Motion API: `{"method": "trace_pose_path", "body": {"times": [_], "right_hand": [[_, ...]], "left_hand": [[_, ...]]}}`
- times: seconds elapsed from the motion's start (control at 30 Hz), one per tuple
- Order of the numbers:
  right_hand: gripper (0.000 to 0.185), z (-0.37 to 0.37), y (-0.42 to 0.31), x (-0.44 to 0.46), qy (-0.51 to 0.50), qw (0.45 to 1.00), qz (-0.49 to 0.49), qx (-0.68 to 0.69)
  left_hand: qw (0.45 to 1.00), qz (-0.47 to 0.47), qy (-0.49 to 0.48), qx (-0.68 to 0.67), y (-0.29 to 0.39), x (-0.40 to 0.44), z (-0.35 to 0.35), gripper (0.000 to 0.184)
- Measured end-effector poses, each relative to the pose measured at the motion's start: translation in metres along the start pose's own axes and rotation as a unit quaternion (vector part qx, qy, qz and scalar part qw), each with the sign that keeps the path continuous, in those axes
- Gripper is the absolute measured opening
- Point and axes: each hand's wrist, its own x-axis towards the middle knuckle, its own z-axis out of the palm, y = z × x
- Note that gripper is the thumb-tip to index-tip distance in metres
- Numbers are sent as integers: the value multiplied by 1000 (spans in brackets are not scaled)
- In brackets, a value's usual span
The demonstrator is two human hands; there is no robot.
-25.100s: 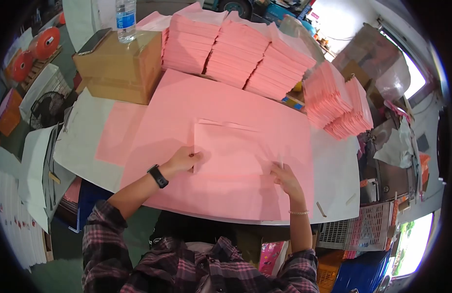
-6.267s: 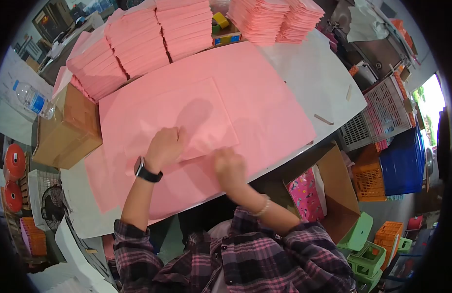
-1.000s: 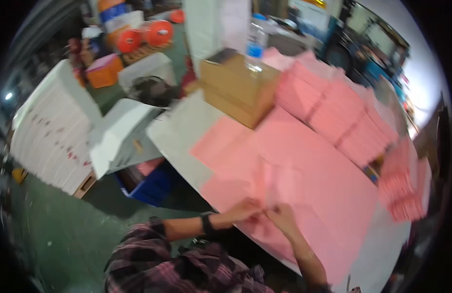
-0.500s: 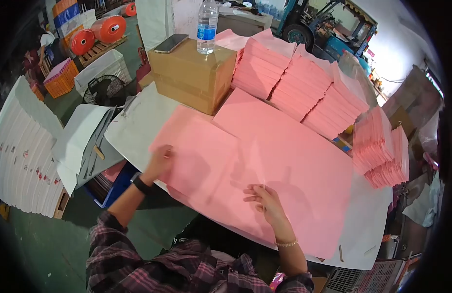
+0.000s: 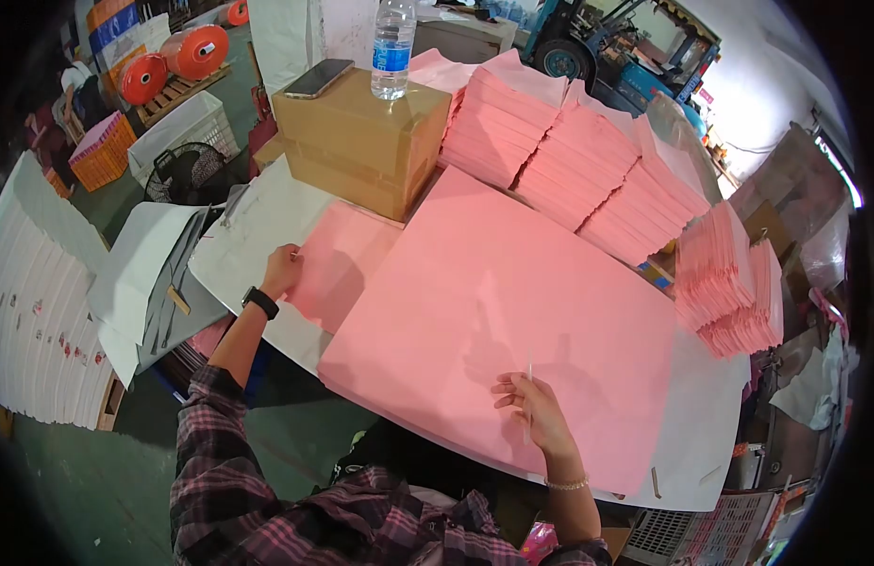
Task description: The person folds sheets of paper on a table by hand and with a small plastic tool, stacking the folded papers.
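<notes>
A broad stack of pink paper sheets [image 5: 512, 255] covers the middle of the table. Left of it lies a smaller pink piece of paper [image 5: 344, 259], and my left hand [image 5: 283, 271] is closed at its left edge. A dark watch sits on that wrist. Above the lower part of the stack, my right hand [image 5: 534, 407] pinches a thin pale stick [image 5: 528, 429] between thumb and fingers. The stick points away from me, and its exact kind is unclear. The other fingers of this hand are loosely curled.
Behind the stack stand a cardboard box [image 5: 357, 141], a phone [image 5: 320, 78] and a water bottle [image 5: 391, 57] on it. Piles of folded pink paper [image 5: 588, 156] line the back, with more bundles [image 5: 724, 283] at right. White stacks [image 5: 41, 311] stand at left.
My left hand has moved left and away from me, and the smaller pink piece has shifted off the big stack to the left. My right hand has moved slightly right and nearer, still with the stick.
</notes>
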Motion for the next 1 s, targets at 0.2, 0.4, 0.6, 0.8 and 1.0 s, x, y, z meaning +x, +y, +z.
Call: {"method": "trace_pose_path", "body": {"times": [0.2,0.4,0.6,0.8,1.0], "right_hand": [[32,-1,1,-2,8,1000,8,-7],[33,-10,13,1,2,999,-8,31],[33,-12,17,3,-2,998,-14,66],[34,-18,24,4,13,998,-12,64],[33,-18,26,3,18,998,-12,59]], "left_hand": [[997,46,48,49,-1,-2,8,21],[988,58,118,79,-12,-19,8,14],[993,-2,117,28,-8,-18,3,13],[989,-38,143,26,-10,-10,8,13],[990,-50,131,28,-16,-1,8,16]]}}
